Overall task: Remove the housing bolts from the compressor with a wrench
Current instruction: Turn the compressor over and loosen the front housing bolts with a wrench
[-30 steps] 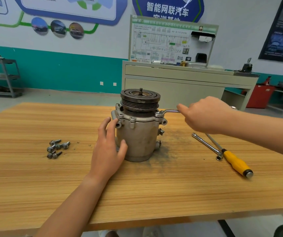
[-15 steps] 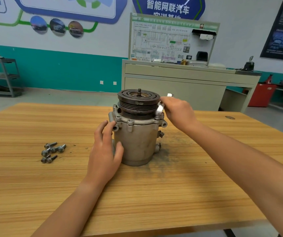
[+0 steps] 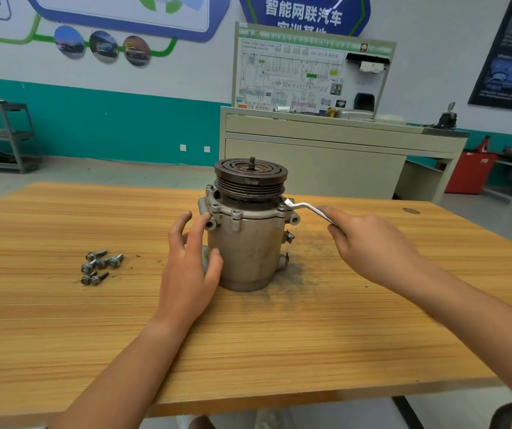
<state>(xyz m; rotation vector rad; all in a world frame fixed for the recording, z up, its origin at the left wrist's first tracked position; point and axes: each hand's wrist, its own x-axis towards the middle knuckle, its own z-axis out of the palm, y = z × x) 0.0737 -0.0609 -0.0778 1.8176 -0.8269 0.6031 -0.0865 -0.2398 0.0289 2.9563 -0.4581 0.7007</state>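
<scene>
On the table (image 3: 310, 335): the compressor (image 3: 248, 252) stands upright near the middle, pulley (image 3: 250, 178) on top, with dark grit scattered round its foot.
Head view, wrench (image 3: 308, 209): its ring end sits over a bolt (image 3: 283, 206) at the right of the flange. The handle runs out to the right and toward the person, roughly level.
Key relation: the wrench's long axis points from that bolt straight into the right hand, which is by far the nearer. Any swing would be a flat arc about the bolt, I'd judge.
Right hand (image 3: 372, 243): fingers curled round the handle's free end, gripping it.
Left hand (image 3: 189, 261): spread and fairly flat against the compressor's left side, thumb across the front. It braces the body and clasps nothing.
Flange bolts: one head shows at the front (image 3: 236, 214) and one at the left rear (image 3: 209, 187), both seated.
Loose bolts (image 3: 99, 266): a small cluster left of the compressor, well apart from it.
Materials: the body is dull grey cast metal, a matt cylinder with a lugged flange. The pulley is dark and grooved. The wrench is bright flat steel with a cranked neck. The table is wood-grain.
Risk, as I judge it: the ring could slip off if the pull tilts.
</scene>
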